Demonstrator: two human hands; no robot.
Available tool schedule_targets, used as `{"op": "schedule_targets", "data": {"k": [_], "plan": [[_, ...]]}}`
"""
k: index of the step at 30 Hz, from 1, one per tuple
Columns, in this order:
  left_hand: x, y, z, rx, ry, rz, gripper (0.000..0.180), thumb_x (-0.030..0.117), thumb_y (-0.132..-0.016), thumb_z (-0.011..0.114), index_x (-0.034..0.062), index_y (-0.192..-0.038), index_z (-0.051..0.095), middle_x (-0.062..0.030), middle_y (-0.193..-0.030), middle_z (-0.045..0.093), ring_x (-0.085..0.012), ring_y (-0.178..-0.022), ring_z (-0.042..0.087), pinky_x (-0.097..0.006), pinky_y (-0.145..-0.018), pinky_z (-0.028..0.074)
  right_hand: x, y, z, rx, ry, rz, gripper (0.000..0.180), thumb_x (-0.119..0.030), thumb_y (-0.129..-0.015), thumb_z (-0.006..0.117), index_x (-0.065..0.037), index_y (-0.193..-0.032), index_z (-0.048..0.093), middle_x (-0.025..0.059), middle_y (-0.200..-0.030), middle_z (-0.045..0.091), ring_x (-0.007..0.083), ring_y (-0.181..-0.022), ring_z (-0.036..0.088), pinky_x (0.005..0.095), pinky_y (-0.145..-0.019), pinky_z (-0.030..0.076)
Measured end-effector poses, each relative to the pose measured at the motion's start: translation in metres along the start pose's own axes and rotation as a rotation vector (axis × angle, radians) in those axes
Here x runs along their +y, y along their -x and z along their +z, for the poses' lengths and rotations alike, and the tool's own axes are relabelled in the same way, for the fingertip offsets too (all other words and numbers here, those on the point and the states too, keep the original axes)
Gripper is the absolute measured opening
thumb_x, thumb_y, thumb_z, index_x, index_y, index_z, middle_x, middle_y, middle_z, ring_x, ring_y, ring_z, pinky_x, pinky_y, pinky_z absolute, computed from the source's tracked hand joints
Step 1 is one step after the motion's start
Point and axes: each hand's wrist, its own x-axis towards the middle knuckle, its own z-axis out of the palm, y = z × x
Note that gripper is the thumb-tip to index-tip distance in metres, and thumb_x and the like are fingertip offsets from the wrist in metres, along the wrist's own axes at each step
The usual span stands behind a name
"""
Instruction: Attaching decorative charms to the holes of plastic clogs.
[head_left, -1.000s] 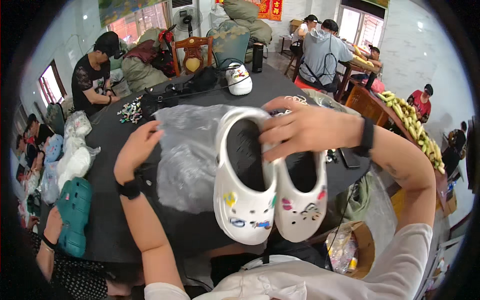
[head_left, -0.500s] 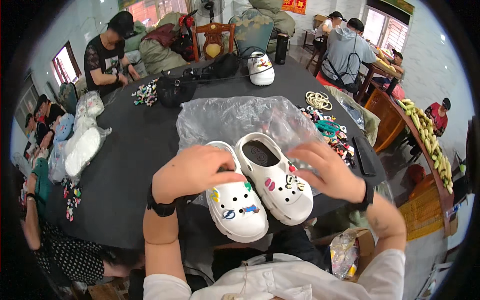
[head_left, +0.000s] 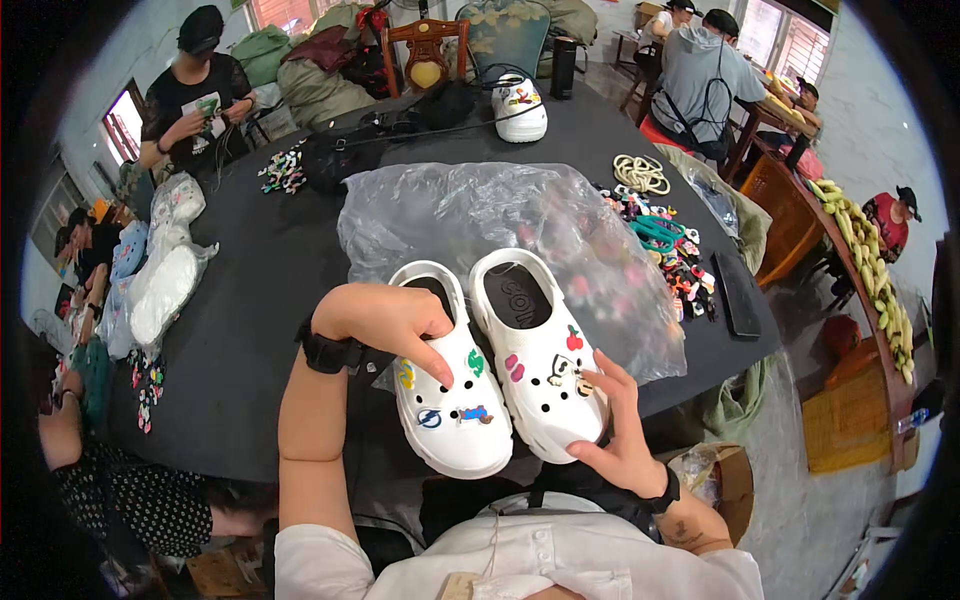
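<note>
Since half a second ago, the right hand (head_left: 625,435) has come down from above its shoe to the outer side of the toe, and the pair, then slanting to the right, now points almost straight at the wearer.

From the head view: two white clogs, a left clog (head_left: 455,447) and a right clog (head_left: 538,425), sit side by side at the near edge of the dark bench (head_left: 250,400). Toes face the wearer and the colourful charms (head_left: 472,413) face up, probably so both uppers are easy to see and reach. Whether the toes overhang the edge is hard to tell.

The left hand (head_left: 385,322) lies over the left clog, thumb on its upper, fingers curled by the opening; whether they pinch the rim, I cannot tell. The right hand is spread against the right clog, thumb at the toe, fingers beside the charms, perhaps to steady it.

Beyond the heels lies a clear plastic sheet (head_left: 470,205); to its right, a heap of small charms (head_left: 690,285).
</note>
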Motion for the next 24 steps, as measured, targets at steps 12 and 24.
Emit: {"op": "schedule_targets", "data": {"k": [12, 24], "plan": [[0.028, 0.015, 0.019, 0.316, -0.487, -0.195, 0.054, 0.050, -0.073, 0.074, -0.0026, -0.072, 0.061, -0.0183, -0.066, 0.059, -0.0352, -0.063, 0.059, -0.040, -0.059, 0.046, 0.020, -0.029, -0.026, -0.031, 0.126, 0.115, 0.039, -0.002, -0.088, 0.057, -0.002, -0.127, 0.054, 0.0171, -0.116, 0.063, 0.0270, -0.108, 0.060, 0.0357, -0.092, 0.046], [0.021, 0.014, 0.024, 0.363, -0.448, -0.086, 0.052, 0.049, -0.075, 0.071, -0.0029, -0.078, 0.063, -0.0189, -0.072, 0.063, -0.0363, -0.070, 0.062, -0.040, -0.063, 0.048, 0.052, -0.059, -0.094, 0.374, 0.103, 0.258, 0.015, -0.005, -0.090, 0.060, -0.001, -0.103, 0.065, 0.0086, -0.099, 0.065, 0.0131, -0.085, 0.060, 0.0257, -0.072, 0.048]]}}
